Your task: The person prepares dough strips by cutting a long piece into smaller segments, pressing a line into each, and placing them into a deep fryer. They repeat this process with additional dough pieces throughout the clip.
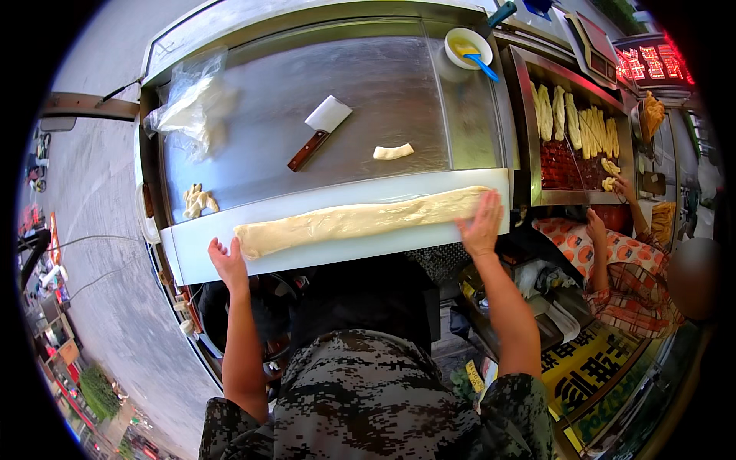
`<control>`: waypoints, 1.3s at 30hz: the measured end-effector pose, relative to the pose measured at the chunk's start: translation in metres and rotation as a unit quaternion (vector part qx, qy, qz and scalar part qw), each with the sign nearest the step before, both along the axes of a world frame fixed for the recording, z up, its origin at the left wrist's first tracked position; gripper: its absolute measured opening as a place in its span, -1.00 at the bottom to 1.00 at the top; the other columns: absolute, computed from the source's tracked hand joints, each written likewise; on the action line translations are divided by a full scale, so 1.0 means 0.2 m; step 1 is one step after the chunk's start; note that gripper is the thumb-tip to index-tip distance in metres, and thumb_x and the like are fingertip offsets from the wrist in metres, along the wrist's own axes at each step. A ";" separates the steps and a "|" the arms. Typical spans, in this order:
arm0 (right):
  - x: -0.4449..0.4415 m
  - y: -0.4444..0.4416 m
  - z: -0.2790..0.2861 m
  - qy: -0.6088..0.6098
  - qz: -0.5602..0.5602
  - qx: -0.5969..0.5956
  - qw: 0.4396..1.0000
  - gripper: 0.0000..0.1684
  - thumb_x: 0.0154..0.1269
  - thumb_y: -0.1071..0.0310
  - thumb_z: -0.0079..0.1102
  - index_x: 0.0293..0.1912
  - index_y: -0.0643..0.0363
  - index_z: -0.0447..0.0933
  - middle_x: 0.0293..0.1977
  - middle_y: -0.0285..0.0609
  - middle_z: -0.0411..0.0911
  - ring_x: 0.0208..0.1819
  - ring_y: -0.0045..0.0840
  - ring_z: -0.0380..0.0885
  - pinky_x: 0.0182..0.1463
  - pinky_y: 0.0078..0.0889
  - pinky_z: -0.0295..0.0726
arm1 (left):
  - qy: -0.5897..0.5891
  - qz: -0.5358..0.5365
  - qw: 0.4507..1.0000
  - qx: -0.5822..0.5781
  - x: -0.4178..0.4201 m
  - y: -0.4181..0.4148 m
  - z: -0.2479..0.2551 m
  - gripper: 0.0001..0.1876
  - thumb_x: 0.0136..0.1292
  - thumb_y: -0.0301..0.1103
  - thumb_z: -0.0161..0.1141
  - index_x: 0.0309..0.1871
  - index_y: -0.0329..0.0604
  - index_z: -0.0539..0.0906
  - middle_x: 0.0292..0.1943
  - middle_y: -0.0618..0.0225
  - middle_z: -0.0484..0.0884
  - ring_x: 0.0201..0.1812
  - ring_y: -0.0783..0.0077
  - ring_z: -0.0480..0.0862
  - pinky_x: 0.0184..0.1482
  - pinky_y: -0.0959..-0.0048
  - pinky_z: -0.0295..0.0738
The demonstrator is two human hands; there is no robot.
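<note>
A long flat strip of dough (356, 221) lies along the white cutting board (339, 253) in front of me. My left hand (229, 261) is at the strip's left end, its thumb at the dough's edge and its fingers apart. Over the right end rests my right hand (482, 224), palm down and flat, its fingertips on the dough. Neither hand grips anything. Beyond the board, a cleaver (322, 131) with a wooden handle lies on the metal worktop (391, 75). A short piece of dough (394, 152) sits to its right.
Dough scraps (199, 201) and a plastic bag (195, 109) lie at the left. A white bowl (454, 40) of yellow liquid holds a blue brush (483, 66). At right, a metal-framed tray (535, 197) carries several dough twists (572, 121); a co-worker (627, 287) reaches to it.
</note>
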State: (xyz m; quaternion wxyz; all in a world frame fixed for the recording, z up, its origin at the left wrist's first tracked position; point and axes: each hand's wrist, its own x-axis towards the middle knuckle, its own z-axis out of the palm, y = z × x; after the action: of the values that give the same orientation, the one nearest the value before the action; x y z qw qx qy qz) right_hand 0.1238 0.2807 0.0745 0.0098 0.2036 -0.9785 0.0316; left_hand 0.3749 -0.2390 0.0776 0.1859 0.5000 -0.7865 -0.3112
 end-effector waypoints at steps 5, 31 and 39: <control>0.26 -0.50 0.01 -0.046 0.118 -0.077 0.989 0.27 0.20 -0.52 -0.08 0.48 0.36 -0.10 0.49 0.23 -0.11 0.53 0.04 -0.17 0.53 0.15 -0.21 | -0.013 0.033 0.957 0.288 0.00 -0.01 -0.02 -0.47 0.28 -0.20 0.32 0.14 -0.44 0.45 -0.31 0.31 0.60 -0.30 0.52 0.55 -0.24 0.52 0.47; 0.37 -0.71 0.01 -0.053 0.079 -0.097 0.991 0.27 0.10 -0.39 0.20 0.47 0.34 -0.04 0.48 0.23 -0.08 0.52 0.07 -0.12 0.50 0.22 -0.19 | 0.037 -0.466 0.879 0.096 -0.62 0.56 0.18 -0.56 0.16 -0.32 0.37 0.09 -0.28 0.57 0.07 0.04 0.59 0.12 0.04 0.56 0.16 0.20 0.46; 0.24 -0.43 0.02 -0.053 0.064 -0.079 0.993 0.28 0.10 -0.36 0.21 0.46 0.39 -0.06 0.48 0.24 -0.09 0.52 0.05 -0.13 0.52 0.14 -0.19 | -0.283 -0.693 0.658 0.079 -1.01 0.85 0.20 -0.52 0.12 -0.04 0.31 -0.06 -0.27 0.63 -0.41 0.08 0.67 -0.28 0.06 0.66 -0.17 0.19 0.51</control>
State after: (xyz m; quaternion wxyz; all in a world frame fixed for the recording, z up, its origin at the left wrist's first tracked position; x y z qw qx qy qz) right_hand 0.1709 0.1953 0.0780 -0.0277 0.2622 -0.9571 0.1203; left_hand 0.1722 -0.0688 0.1177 -0.3552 -0.1133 -0.8924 -0.2540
